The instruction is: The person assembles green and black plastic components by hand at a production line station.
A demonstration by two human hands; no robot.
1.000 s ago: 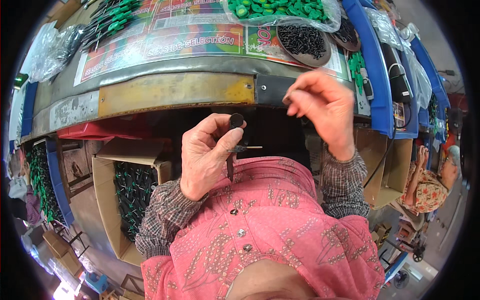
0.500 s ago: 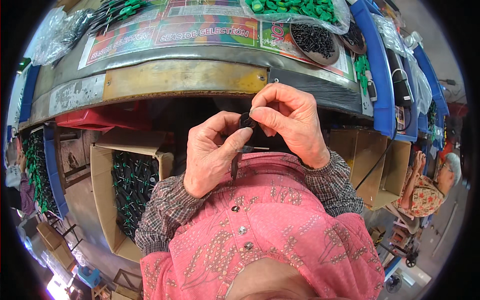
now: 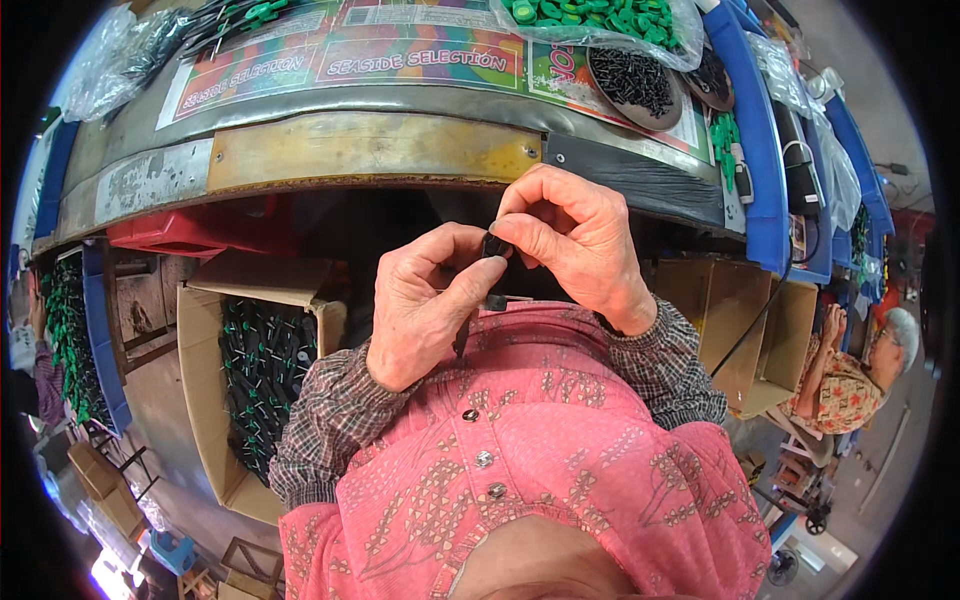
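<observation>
Left hand: fingers of the left hand (image 3: 425,300) closed in a narrow pinch on a black part (image 3: 491,244), its lower tip showing below the hand.
Right hand: thumb and forefinger of the right hand (image 3: 580,240) pinched at that part's top (whether they grip a second piece, I cannot tell).
Black part: between both hands, near side of the bench (image 3: 375,148), partly hidden by fingers.
Bench edge: just beyond the right hand.
Bench top: printed sheet (image 3: 420,62); far right, plastic bag (image 3: 688,52) of green pieces, overhanging the sheet, and a round dish (image 3: 677,115) of small dark pieces.
Right side: blue tray (image 3: 765,200); a cable (image 3: 758,327) crossing before a cardboard box (image 3: 795,335).
Left side: open carton (image 3: 203,400) of black-and-green pieces, near the left sleeve (image 3: 325,430); red object (image 3: 200,228) under the bench.
</observation>
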